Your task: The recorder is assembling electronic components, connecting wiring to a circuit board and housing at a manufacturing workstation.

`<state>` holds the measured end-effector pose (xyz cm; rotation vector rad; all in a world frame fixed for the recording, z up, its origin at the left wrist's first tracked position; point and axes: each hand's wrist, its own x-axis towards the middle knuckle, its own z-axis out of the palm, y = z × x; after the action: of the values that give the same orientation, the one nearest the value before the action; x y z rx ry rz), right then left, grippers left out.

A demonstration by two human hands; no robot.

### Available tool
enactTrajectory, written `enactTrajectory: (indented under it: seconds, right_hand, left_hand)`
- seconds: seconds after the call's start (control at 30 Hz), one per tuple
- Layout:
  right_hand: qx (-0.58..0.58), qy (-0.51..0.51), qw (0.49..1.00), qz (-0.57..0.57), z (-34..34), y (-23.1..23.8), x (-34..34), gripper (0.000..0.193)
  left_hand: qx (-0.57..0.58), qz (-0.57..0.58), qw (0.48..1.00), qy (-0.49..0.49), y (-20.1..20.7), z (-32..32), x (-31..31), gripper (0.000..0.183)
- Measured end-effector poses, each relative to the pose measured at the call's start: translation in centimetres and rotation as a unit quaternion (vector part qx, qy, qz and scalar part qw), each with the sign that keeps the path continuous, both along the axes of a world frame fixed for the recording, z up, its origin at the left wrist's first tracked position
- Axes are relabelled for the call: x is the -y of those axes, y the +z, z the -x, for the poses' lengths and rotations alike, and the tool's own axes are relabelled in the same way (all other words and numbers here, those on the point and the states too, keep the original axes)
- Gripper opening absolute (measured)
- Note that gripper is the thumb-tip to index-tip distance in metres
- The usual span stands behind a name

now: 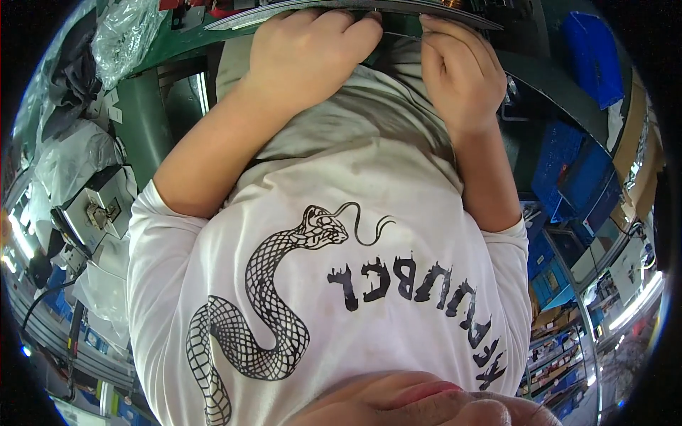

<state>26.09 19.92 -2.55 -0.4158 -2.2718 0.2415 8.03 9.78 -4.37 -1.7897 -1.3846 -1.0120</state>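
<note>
Strip of grey material (240,21), thin and long, lies across the top of the view at the near edge of the dark green bench (177,45), its outline bowed by the lens and its far side cut off by the frame. At its near edge, left of the middle, is the person's left hand (312,51), back upward, fingers bent and close together, overlapping the strip. The right hand (465,74) is at the same edge farther right, fingers narrow and curled inward, the tips gathered beside the strip. The fingertips are mostly hidden or cropped, so I cannot tell whether either hand grips it. A small gap separates the two hands. Red parts (222,7) sit beyond the strip at the upper left. Below the hands come light khaki cloth (355,106) and a white shirt (398,206) printed with a black snake and lettering. A clear plastic bag (128,35) lies at the upper left, with a metal device (103,211) lower down. On the right are a bright blue bin (591,60), more blue containers (572,170) and brown cardboard (643,145).
</note>
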Motion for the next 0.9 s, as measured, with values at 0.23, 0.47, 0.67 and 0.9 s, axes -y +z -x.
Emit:
enactTrajectory:
  seconds: [0.23,0.47,0.67,0.9]
  right_hand:
    - [0.02,0.024,0.998,0.047,0.4,2.8,0.9,0.014]
    - [0.033,0.034,0.998,0.036,0.5,2.6,0.6,0.014]
    - [0.002,-0.02,1.0,-0.002,0.7,0.3,0.3,0.011]
    - [0.014,-0.096,0.994,-0.058,0.7,0.4,0.6,0.014]
  left_hand:
    - [0.009,0.012,1.0,0.017,0.1,-0.3,0.3,0.024]
    - [-0.011,0.334,0.939,0.083,6.0,-1.4,1.6,0.023]
    - [-0.009,0.347,0.934,0.085,5.9,-1.4,1.4,0.021]
    - [0.075,0.047,0.996,0.005,1.7,-0.9,0.3,0.014]
